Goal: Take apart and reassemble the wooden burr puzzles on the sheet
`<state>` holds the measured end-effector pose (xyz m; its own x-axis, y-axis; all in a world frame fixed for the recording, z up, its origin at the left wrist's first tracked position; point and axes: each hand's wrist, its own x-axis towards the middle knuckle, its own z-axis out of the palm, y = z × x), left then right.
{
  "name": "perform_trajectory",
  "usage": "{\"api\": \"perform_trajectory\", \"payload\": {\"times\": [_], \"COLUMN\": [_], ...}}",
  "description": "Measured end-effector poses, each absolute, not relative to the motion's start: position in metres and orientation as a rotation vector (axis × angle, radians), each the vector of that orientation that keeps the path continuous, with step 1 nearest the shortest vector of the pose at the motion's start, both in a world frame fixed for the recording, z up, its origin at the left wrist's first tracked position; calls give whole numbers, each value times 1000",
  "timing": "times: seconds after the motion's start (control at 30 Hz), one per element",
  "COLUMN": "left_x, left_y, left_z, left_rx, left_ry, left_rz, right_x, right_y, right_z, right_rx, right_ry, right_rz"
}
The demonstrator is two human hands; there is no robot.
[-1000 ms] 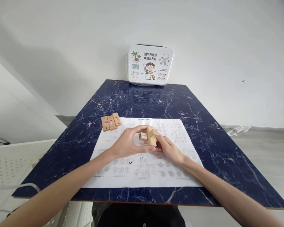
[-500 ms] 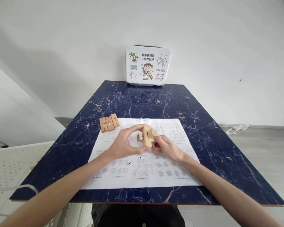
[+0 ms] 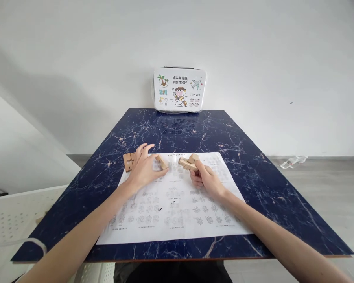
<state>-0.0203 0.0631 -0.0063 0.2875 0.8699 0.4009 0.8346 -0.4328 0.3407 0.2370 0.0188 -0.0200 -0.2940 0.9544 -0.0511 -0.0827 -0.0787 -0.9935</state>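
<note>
Between the thumb and finger of my left hand (image 3: 144, 168) is a single wooden puzzle piece (image 3: 162, 162), held tilted above the paper. My right hand (image 3: 207, 177) grips a small cluster of wooden puzzle pieces (image 3: 188, 162) that sit crosswise against each other. A gap separates the left piece from this cluster. Under both hands lies a white instruction sheet (image 3: 177, 216) printed with rows of puzzle diagrams. More wooden puzzle pieces (image 3: 128, 162) rest at the sheet's upper left corner, partly hidden behind my left hand.
A white cartoon-printed case (image 3: 179, 90) in clear wrap leans on the wall at the back of the blue marbled table (image 3: 177, 133). Off the left side is a white perforated surface (image 3: 14, 212) with a white cable (image 3: 32, 240). Clear plastic (image 3: 293, 162) lies on the floor at right.
One piece has come away from the cluster in my left hand, which moved left toward the loose pieces. My right hand keeps the rest, now turned. The view has shifted slightly.
</note>
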Motion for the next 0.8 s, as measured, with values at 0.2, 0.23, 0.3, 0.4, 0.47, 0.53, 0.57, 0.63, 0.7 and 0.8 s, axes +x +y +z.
{"api": "perform_trajectory", "payload": {"times": [0.2,0.23,0.3,0.4,0.47,0.53,0.57,0.63,0.7,0.8], "left_x": [-18,-15,-8,2,6,10,11,12,10,3], "left_y": [55,51,42,32,29,28,28,28,29,33], "left_z": [7,11,18,18,14,12,11,13,17,25], "left_rx": [2509,2541,2581,2595,2566,2525,2503,2447,2380,2281], "left_ry": [1371,1228,1034,952,921,906,912,967,1055,1208], "left_rz": [887,884,923,990,995,999,1005,996,933,865], "right_x": [231,230,228,225,224,223,222,222,221,220], "right_y": [10,9,8,6,5,5,4,2,-2,-9], "right_z": [-17,-16,-15,-16,-16,-16,-16,-16,-15,-15], "right_rx": [-1284,-1310,-1338,-1358,-1360,-1362,-1364,-1356,-1295,-1104], "right_ry": [-1661,-1703,-1766,-1840,-1900,-1948,-1962,-1992,-2061,-2190], "right_rz": [1084,1016,913,839,823,803,788,753,709,643]}}
